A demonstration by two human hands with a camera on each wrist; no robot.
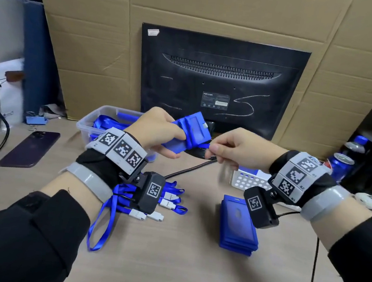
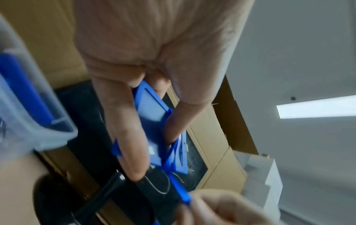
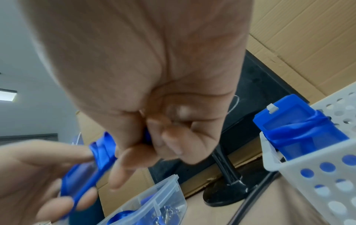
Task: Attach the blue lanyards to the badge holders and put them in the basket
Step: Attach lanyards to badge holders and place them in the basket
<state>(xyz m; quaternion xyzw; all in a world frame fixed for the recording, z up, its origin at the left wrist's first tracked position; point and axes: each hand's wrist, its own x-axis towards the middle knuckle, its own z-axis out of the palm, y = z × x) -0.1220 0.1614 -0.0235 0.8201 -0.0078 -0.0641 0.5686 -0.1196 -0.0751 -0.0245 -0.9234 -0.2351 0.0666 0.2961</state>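
Note:
My left hand (image 1: 169, 139) grips a blue badge holder (image 1: 193, 130) above the table, and a blue lanyard (image 1: 202, 145) is wound around the holder's middle. My right hand (image 1: 212, 150) pinches the lanyard's free end just right of the holder. The left wrist view shows the holder (image 2: 154, 115) between thumb and fingers, the strap (image 2: 179, 185) running to the other hand. A white perforated basket (image 1: 248, 181) stands behind my right wrist, with one wrapped holder (image 3: 294, 129) inside it. Loose lanyards (image 1: 170, 198) and a stack of holders (image 1: 239, 225) lie on the table.
A clear plastic bin (image 1: 91, 122) with more lanyards sits at the back left. A black monitor (image 1: 220, 82) leans against cardboard behind, its cable (image 1: 189, 169) crossing the table. A phone (image 1: 29, 148) lies at the left, cans (image 1: 339, 164) stand at the right.

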